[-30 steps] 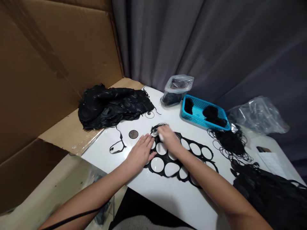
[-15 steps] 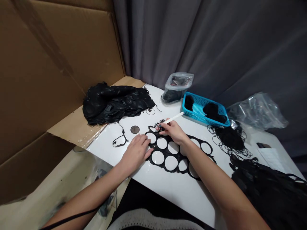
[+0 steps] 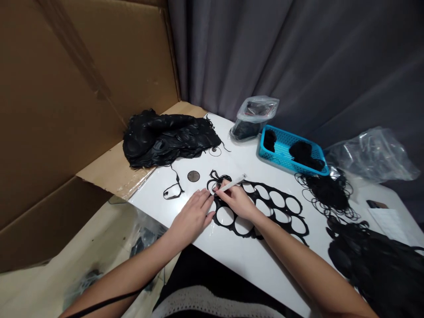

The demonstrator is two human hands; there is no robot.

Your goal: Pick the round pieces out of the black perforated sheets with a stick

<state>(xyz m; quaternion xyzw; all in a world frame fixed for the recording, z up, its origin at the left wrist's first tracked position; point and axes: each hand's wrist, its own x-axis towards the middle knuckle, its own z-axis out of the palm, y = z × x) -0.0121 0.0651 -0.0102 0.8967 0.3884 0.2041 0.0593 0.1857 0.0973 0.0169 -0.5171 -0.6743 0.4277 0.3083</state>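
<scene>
Inspection at the desk [image 3: 265,274]: a black die-cut sheet with round holes [image 3: 285,202] lies flat at centre, between a heap of black scrap [image 3: 167,141] on the left and a larger heap [image 3: 361,260] at near right.

The right hand [image 3: 236,201] is closed in a pen grip on a slender white stick [image 3: 231,185], its lower end at the sheet's far-left corner. A curled black strand [image 3: 217,179] rises there, apparently worked free by that end. The left hand [image 3: 191,216] is open, fingers spread, holding nothing, and lies at the sheet's left edge, seemingly to steady it; contact cannot be confirmed.

Against the earlier frame, the stick has swung from pointing far right, clear of the sheet, to lying lower across its corner. The left hand has moved closer to the right, and the strand stands more prominently.
</scene>
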